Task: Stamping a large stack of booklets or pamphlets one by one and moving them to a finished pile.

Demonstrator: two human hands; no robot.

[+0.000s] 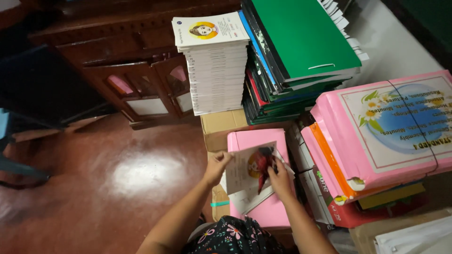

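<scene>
Biggest thing in view is the glossy red floor (117, 178), throwing back a bright glare, with a dark carved wooden cabinet (127, 70) behind it. On the right sits a fat pink bundle (376, 136) of folders cinched with a thin black cord, next to a leaning pile of green and dark binders (296, 61). Beside that is a neat white booklet stack (214, 66), flat and square-edged, resting on a cardboard box (219, 127).

Down low, a pink folder (261, 178) lies flat, and on top of it the person holds a thin booklet (247, 171) with a round portrait on its cover. The left hand (217, 167) pinches its left edge, fingers closed narrow on the paper. The right hand (280, 178) presses on the right side, clutching what looks like a dark red cloth (264, 167).

What could go wrong: that binder pile looks tilted, so a bump might send it sliding. The booklet is floppy paper, and a hard rub could crease or tear it.
</scene>
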